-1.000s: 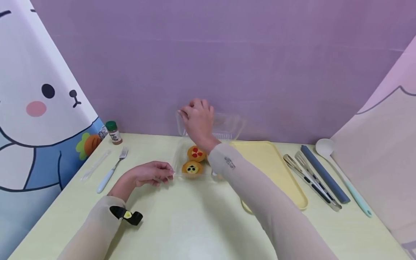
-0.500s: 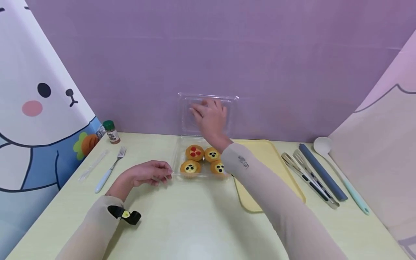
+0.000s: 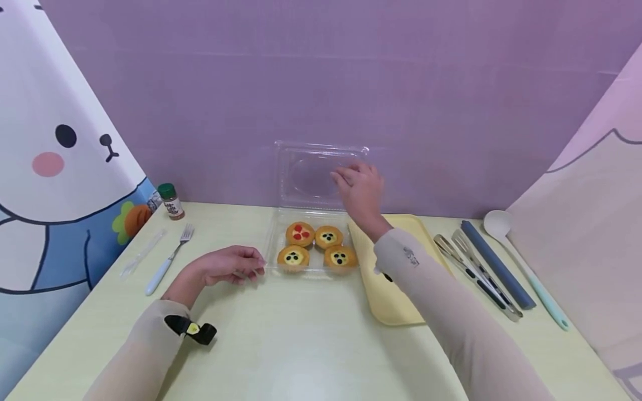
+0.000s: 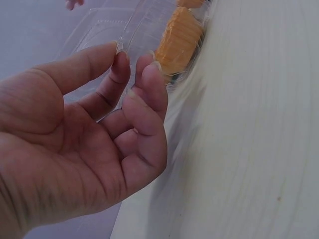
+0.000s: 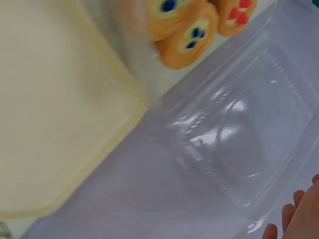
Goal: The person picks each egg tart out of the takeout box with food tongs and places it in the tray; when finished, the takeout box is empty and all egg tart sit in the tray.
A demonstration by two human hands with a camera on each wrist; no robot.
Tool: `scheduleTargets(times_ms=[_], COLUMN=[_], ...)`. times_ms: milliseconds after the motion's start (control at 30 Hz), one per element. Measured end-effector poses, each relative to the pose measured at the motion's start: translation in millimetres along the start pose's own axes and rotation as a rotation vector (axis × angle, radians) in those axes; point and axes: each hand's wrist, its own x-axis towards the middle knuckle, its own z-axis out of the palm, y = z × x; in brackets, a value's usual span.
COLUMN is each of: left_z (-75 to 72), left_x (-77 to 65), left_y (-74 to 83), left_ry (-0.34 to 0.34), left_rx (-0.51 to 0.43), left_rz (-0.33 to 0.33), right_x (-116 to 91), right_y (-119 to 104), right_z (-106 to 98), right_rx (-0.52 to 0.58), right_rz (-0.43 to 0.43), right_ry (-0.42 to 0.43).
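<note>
A clear plastic food container point(image 3: 273, 245) stands on the table with its lid point(image 3: 311, 172) raised against the purple backdrop. Several egg tarts point(image 3: 293, 257) sit inside, one with red topping, the others with dark dots. My left hand point(image 3: 228, 266) pinches the container's left front edge between thumb and index finger; the left wrist view shows the fingertips point(image 4: 119, 52) on the clear rim. My right hand point(image 3: 362, 192) is in the air by the lid's right side, holding nothing, fingers loosely bent. In the right wrist view part of that hand point(image 5: 301, 214) shows beside the lid point(image 5: 249, 134).
A yellow tray point(image 3: 396, 306) lies right of the container, partly under my right forearm. Farther right are metal tongs point(image 3: 476, 275), a blue-grey bar point(image 3: 499, 264) and a ladle point(image 3: 526, 267). To the left lie a fork point(image 3: 170, 259), a clear plastic strip point(image 3: 142, 254) and a green-capped seasoning bottle point(image 3: 171, 201).
The lid has swung back to stand upright, and my right hand has let go and moved right, uncovering the tarts. My left hand has stayed at the container's edge.
</note>
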Motion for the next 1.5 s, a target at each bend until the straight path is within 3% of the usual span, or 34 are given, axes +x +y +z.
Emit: scheduleTargets(times_ms=[367,633,800,1067,1500], left_z=[0.4,2.2,2.0,3.2,4.1], left_x=[-1.5,-1.0,-1.3,-2.1,-0.7], left_y=[1.0,-0.3,0.1,1.1,2.1], left_ry=[0.026,0.011,0.013,0.005,-0.005], left_rx=[0.006,0.002,0.003,0.016,0.032], left_rz=[-0.005,0.023,0.026,0.032,0.029], right_x=[-11.2,-22.5,-27.8,-25.5,-21.0], right_y=[57.0,81.7,87.4,92.8,91.0], right_z=[1.1,10.4,16.6,28.5,32.3], right_rx=[0.088,0.198,0.232,0.199,0.226], right_rz=[0.285,0.399,0.442,0.478,0.472], right_ry=[-0.046,-0.102,-0.124,-0.153,-0.147])
